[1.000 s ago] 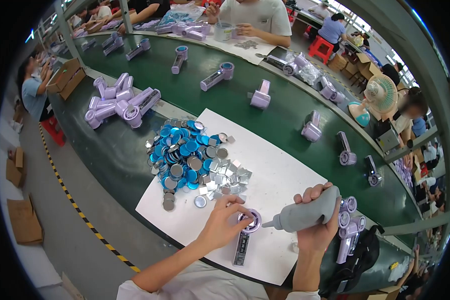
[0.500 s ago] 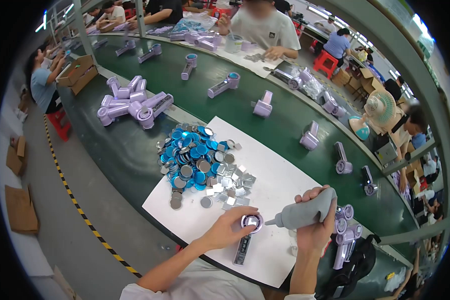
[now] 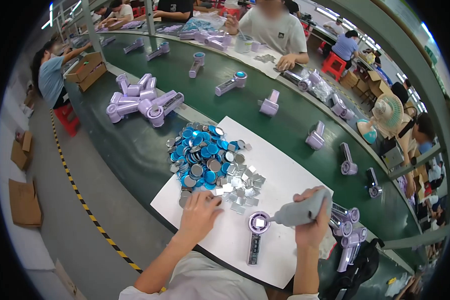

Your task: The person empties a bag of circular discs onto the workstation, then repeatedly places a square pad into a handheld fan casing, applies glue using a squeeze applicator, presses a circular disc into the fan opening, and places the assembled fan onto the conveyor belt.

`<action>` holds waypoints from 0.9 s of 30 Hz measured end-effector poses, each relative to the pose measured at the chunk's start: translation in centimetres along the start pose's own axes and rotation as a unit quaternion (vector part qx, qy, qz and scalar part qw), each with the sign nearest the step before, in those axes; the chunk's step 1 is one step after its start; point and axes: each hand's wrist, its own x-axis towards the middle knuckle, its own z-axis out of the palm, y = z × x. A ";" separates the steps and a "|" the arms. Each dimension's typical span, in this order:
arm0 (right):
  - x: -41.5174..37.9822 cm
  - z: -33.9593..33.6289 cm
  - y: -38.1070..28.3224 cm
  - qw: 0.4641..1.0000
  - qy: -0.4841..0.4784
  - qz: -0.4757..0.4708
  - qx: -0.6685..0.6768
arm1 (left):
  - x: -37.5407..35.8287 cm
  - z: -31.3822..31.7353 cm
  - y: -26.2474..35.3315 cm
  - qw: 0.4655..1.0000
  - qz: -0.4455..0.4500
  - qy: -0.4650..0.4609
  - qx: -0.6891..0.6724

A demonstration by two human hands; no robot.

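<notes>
My right hand (image 3: pixel 312 220) is closed around a grey squeeze bottle (image 3: pixel 300 210), which is tilted so its thin nozzle points left at the rim of a round purple head. That head belongs to a handheld fan body (image 3: pixel 259 231), lying on white board with its handle toward me. A small silver square sits in the middle of the head, and a dark strip runs along the handle. Fingers bent and thumb apart, my left hand (image 3: pixel 197 217) is at the near edge of a pile of blue and silver discs (image 3: pixel 200 155). Silver square pieces (image 3: pixel 245 185) lie beside the pile.
A white board (image 3: pixel 280 165) covers part of the bench. Purple fan bodies are heaped on the left (image 3: pixel 145 102), and several more stand right of my right hand (image 3: pixel 352 237). Others lie along the green belt (image 3: pixel 285 125). A person (image 3: pixel 277 32) sits across.
My left hand has let go of the fan head and moved left to the discs. The bottle's nozzle has come to the head's rim. The view has shifted slightly.
</notes>
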 end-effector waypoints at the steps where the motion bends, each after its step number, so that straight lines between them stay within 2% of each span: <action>1: 0.1 -0.1 0.5 1.000 -0.007 0.010 -0.009 | -0.1 0.5 -0.7 1.000 0.002 0.006 0.014; 5: 0.1 0.2 1.4 0.999 -0.014 0.046 -0.013 | -0.7 0.8 -1.2 1.000 -0.006 0.009 0.012; 8: -0.2 1.0 1.6 0.998 -0.024 0.049 -0.039 | -1.7 0.4 0.1 0.983 -0.059 -0.071 -0.161; 10: -0.3 1.5 1.6 0.997 -0.031 0.035 -0.069 | -2.2 1.0 0.8 0.990 -0.023 -0.055 -0.125; 14: -1.0 2.0 1.4 0.977 -0.124 -0.049 -0.166 | -1.9 0.5 1.7 0.997 0.039 -0.022 -0.068; 17: -1.9 2.6 1.4 0.946 -0.209 -0.121 -0.216 | -2.3 0.5 1.7 0.996 0.060 -0.037 -0.056; 20: -1.9 2.6 0.9 0.909 -0.196 -0.219 -0.295 | -2.4 0.9 1.2 0.996 0.065 -0.027 -0.057; 21: -1.9 1.9 0.9 0.916 -0.153 -0.219 -0.300 | -2.4 1.1 1.2 0.996 0.062 -0.020 -0.063; 24: -0.3 1.0 0.6 0.978 0.040 -0.090 -0.184 | -1.6 1.5 2.8 0.987 0.037 0.064 -0.140; 27: 3.1 -1.9 1.8 0.971 0.225 0.077 -0.032 | -0.3 2.1 5.7 0.972 0.088 0.104 -0.191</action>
